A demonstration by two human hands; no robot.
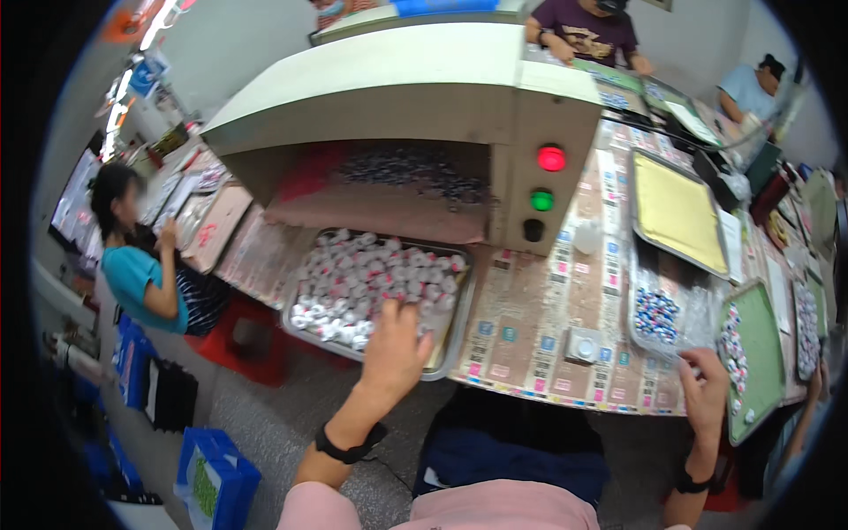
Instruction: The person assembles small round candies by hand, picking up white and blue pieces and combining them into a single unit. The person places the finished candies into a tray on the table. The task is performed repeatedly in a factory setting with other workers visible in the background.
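Note:
In front of the machine, a metal tray [466, 305] holds many small white pieces with pink or red marks [375, 274]. My left hand [395, 353] is over its near right part, thumb and fingers apart; I see nothing held in it. To the right, my right hand [706, 389] has its fingers curled at the edge of a clear plastic bag [693, 322], seemingly pinching it. Small blue, white and red pieces [655, 315] lie beside the bag in another tray [632, 291]. My palm hides part of the right fingertips.
A large cream machine [371, 97] with red and green lights stands behind the tray, more small pieces inside its opening. A small white square block [581, 344] sits on the table. A yellow-lined tray [678, 212] and green tray [755, 353] are right. Several people sit around.

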